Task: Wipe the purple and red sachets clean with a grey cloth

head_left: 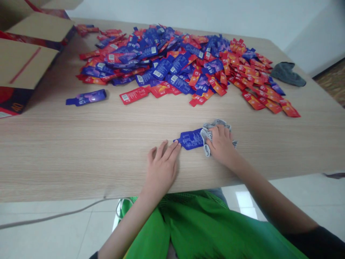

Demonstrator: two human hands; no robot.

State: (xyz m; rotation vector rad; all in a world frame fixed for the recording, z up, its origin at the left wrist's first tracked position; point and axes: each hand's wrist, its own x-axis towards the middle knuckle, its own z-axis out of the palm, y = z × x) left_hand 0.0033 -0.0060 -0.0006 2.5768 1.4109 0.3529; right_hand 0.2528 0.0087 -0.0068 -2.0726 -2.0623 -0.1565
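A blue sachet (191,139) lies flat on the wooden table (81,154), its printed side up and its narrow neck to the left. The fingertips of my left hand (163,163) press on that neck, with the fingers stretched out and the palm low over the table. My right hand (222,145) is closed on a grey cloth (206,138), which covers the sachet's right end. Part of the cloth is bunched beneath my fingers and hidden.
A large heap of red and blue sachets (164,68) spreads along the back of the table. One blue sachet (87,98) lies apart at left, near an open cardboard box (24,64). A dark grey cloth (288,73) rests at back right. A cable (54,216) runs below the front edge.
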